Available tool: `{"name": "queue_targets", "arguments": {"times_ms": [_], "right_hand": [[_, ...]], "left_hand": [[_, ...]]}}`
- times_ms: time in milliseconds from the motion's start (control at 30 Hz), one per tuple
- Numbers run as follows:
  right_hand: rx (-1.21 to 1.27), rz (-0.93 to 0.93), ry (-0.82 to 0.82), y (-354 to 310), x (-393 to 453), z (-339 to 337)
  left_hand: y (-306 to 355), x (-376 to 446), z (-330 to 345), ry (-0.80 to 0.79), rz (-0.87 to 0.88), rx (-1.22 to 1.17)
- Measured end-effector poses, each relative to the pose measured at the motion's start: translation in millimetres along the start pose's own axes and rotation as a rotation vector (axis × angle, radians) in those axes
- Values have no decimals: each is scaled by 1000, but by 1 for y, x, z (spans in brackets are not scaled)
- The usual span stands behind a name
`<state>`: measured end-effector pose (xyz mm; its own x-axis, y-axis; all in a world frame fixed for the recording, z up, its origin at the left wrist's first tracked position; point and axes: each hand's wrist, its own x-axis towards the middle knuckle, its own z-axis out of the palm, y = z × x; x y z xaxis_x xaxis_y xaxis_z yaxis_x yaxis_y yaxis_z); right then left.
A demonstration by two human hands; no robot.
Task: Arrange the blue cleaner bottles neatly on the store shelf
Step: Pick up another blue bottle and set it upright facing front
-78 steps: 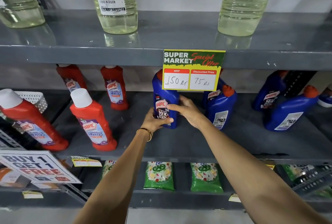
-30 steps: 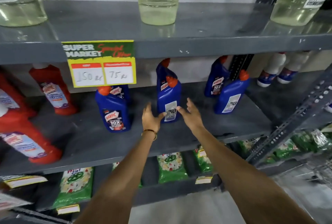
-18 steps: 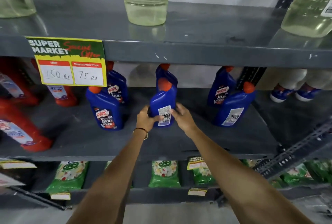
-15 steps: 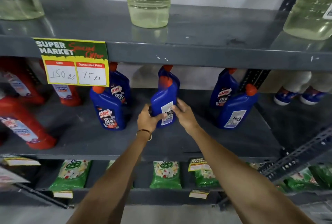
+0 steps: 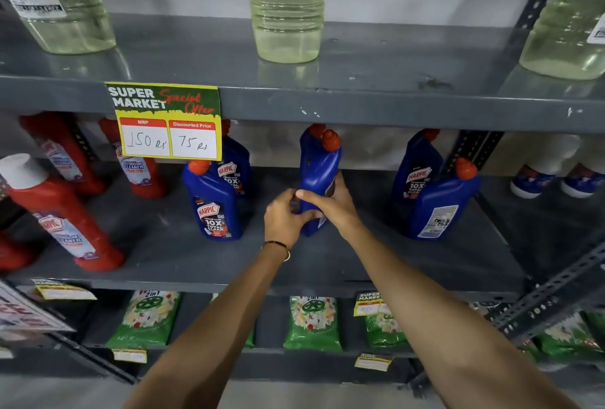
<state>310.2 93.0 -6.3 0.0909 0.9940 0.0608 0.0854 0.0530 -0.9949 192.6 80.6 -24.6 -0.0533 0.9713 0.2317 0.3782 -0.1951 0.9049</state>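
Note:
On the grey middle shelf (image 5: 327, 258) stand several blue cleaner bottles with red caps. Both my hands grip the centre bottle (image 5: 319, 172), which shows its narrow side: my left hand (image 5: 284, 218) wraps its lower left and my right hand (image 5: 330, 204) its lower right. Another blue bottle's cap (image 5: 316, 130) peeks out behind it. To the left a blue pair stands, the front one (image 5: 212, 202) label forward, one (image 5: 237, 163) behind. At the right, a front bottle (image 5: 438, 205) shows its back label, with another (image 5: 417, 163) behind.
Red cleaner bottles (image 5: 65, 212) fill the shelf's left part. A price card (image 5: 167, 122) hangs from the upper shelf edge, which carries bleach bottles (image 5: 286, 5). White bottles (image 5: 550, 166) stand far right past a slotted upright (image 5: 474, 149). Green pouches (image 5: 312, 323) line the shelf below.
The centre bottle has turned from back label facing me to its narrow side. Both hands have shifted round it, keeping their grip. My view moved slightly left.

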Motion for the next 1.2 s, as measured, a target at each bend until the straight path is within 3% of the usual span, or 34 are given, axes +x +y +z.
{"name": "queue_targets", "arguments": {"times_ms": [100, 333, 467, 600, 700, 767, 833, 933, 1200], "right_hand": [[5, -12, 6, 1, 1, -10], [122, 33, -210, 0, -1, -34], [143, 78, -263, 1, -1, -39], [88, 82, -304, 1, -3, -45], [51, 68, -280, 1, -1, -49], [5, 45, -243, 1, 1, -49], [-26, 19, -220, 3, 3, -51], [-39, -7, -198, 4, 7, -53], [-81, 73, -246, 19, 9, -55]], "left_hand": [[-3, 5, -9, -189, -54, -203], [-7, 16, -18, -673, -341, -511], [-7, 17, -11, -784, -388, -532], [-1, 14, 1, -705, -369, -475], [6, 9, 13, -442, -338, -427], [9, 9, 19, -268, -269, -263], [10, 8, 23, -144, -232, -68], [9, 4, 28, 6, -255, 39], [-16, 5, 23, 15, -271, 105]]}}
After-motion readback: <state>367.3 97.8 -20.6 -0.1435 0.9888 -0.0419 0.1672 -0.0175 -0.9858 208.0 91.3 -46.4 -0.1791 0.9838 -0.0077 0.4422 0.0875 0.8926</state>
